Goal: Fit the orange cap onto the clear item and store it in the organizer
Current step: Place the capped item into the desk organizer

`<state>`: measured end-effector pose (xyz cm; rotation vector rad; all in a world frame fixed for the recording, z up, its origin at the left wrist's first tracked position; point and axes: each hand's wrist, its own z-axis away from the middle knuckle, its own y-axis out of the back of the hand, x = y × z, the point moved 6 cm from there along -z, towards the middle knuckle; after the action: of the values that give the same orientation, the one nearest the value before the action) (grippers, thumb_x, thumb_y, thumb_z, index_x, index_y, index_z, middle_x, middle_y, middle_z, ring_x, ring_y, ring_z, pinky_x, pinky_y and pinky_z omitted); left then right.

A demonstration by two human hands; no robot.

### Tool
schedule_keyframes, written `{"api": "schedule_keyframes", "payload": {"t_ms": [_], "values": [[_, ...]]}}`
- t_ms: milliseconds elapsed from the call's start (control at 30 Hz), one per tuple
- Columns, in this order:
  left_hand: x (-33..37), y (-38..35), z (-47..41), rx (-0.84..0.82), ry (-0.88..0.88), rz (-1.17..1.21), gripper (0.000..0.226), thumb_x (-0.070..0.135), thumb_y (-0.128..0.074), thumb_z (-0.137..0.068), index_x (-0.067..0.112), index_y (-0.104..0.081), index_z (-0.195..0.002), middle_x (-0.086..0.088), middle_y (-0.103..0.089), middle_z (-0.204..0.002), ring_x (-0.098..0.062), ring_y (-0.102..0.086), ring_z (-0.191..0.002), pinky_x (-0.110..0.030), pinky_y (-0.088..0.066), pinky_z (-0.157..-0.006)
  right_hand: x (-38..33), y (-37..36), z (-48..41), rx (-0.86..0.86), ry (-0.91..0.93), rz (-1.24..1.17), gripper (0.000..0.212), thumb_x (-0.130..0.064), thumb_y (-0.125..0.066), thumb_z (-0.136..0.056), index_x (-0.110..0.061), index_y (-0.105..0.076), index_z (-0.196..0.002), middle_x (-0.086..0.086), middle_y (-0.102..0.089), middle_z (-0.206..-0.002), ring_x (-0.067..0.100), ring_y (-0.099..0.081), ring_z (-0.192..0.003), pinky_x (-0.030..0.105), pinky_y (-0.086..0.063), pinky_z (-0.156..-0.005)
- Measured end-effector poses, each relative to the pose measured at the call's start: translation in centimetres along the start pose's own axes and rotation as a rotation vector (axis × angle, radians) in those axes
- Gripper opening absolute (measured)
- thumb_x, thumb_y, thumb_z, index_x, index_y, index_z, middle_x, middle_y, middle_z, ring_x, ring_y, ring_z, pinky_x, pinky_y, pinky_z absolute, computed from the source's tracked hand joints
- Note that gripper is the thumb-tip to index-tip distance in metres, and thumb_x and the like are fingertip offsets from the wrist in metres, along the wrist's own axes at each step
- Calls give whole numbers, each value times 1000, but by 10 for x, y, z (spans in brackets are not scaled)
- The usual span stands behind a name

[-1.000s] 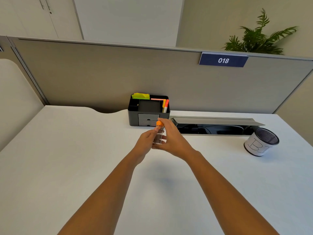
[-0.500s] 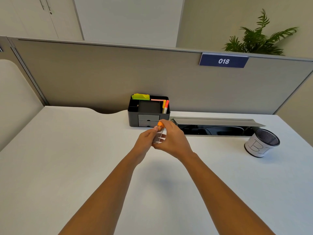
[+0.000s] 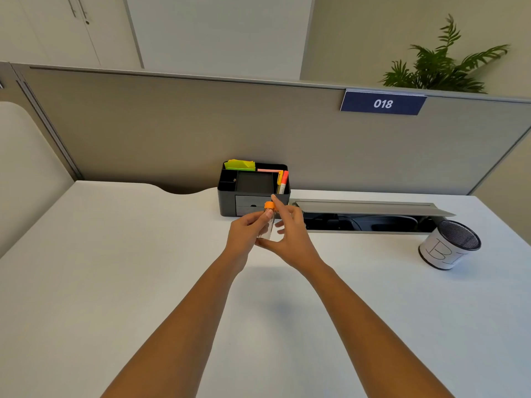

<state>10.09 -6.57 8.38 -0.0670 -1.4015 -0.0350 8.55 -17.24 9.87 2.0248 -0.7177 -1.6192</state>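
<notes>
A small clear tube point(image 3: 269, 228) stands upright above the white desk, just in front of the black organizer point(image 3: 227, 196). An orange cap point(image 3: 269, 205) sits on its top. My left hand point(image 3: 244, 234) pinches the tube's upper part with thumb and fingers. My right hand point(image 3: 290, 238) cups the tube from the right; its thumb is under the tube's bottom and its index finger touches the cap's right side. The organizer holds green sticky notes, a pink pad and orange and yellow markers point(image 3: 283, 182), with two small drawers in front.
An open cable trough point(image 3: 370, 222) with a raised grey lid runs right of the organizer. A mesh pen cup point(image 3: 449, 244) wrapped in white paper stands at the right. A grey partition with a blue 018 sign point(image 3: 382, 103) backs the desk.
The right index finger has lifted off the top of the cap to its right side. Both hands and the tube stay almost in the same spot.
</notes>
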Motion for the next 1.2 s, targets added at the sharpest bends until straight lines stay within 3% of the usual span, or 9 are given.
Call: {"api": "schedule_keyframes", "payload": {"t_ms": [100,200,333,400,500,600,767,933,1200], "values": [[-2,3,-3,36,13,0,39,39,-60,-83,15,-65,-113,-5,-67,-103,-18,-59,-93,-27,-44,-80,3,-6,-4,-24,-46,-49,91,-28,-76,-73,-33,-18,-144,7,-38,-131,6,-49,-90,1,-40,-65],[-6,6,-7,65,20,-9,36,36,-60,-84,15,-64,-114,-5,-67,-110,-21,-60,-101,-31,-44,-88,6,-14,-8,-37,-114,-109,86,-9,-70,-77,-32,-20,-143,9,-41,-129,7,-52,-85,4,-43,-57],[-9,10,-12,87,14,-35,36,33,-59,-86,14,-63,-116,-7,-66,-118,-22,-58,-108,-39,-43,-100,8,-16,-13,47,-154,-97,64,-10,-63,-84,-25,-34,-140,11,-52,-125,9,-52,-89,8,-43,-69],[-9,12,-14,80,-1,-42,35,32,-59,-87,14,-63,-117,-9,-65,-119,-25,-57,-112,-42,-43,-104,10,-16,-17,80,-181,-111,53,-14,-61,-86,-21,-43,-136,11,-57,-125,14,-57,-94,20,-47,-80],[-12,17,-18,105,-46,-135,36,34,-54,-89,15,-61,-119,-9,-64,-122,-25,-57,-111,-35,-44,-97,12,-13,-26,125,-220,-102,46,-14,-60,-87,-17,-49,-131,12,-61,-123,25,-59,-107,35,-48,-92],[-23,22,-23,126,-77,-317,38,35,-49,-91,14,-57,-122,-10,-61,-127,-24,-55,-116,-28,-40,-92,10,-4,-50,186,-211,-27,44,-12,-60,-86,-17,-51,-129,14,-57,-119,26,-57,-107,28,-44,-87],[-50,25,-33,129,-132,-665,40,33,-39,-95,17,-49,-130,-6,-49,-141,-21,-42,-131,-36,-31,-112,9,2,-97,195,-226,58,42,-10,-61,-86,-15,-53,-126,14,-55,-123,31,-57,-109,38,-46,-94],[-76,23,-48,72,-191,-1022,48,34,-30,-97,19,-27,-143,-1,-30,-153,-18,-25,-141,-32,-17,-117,18,-7,-128,183,-248,98,39,-4,-60,-85,-10,-55,-123,16,-57,-123,32,-57,-108,40,-46,-97],[-111,29,-64,15,-296,-1201,50,35,-21,-98,19,-15,-145,1,-16,-157,-14,-11,-145,-26,-7,-118,36,-25,-159,124,-262,161,41,-7,-60,-85,-13,-56,-125,13,-57,-126,31,-57,-110,39,-48,-94]]}}
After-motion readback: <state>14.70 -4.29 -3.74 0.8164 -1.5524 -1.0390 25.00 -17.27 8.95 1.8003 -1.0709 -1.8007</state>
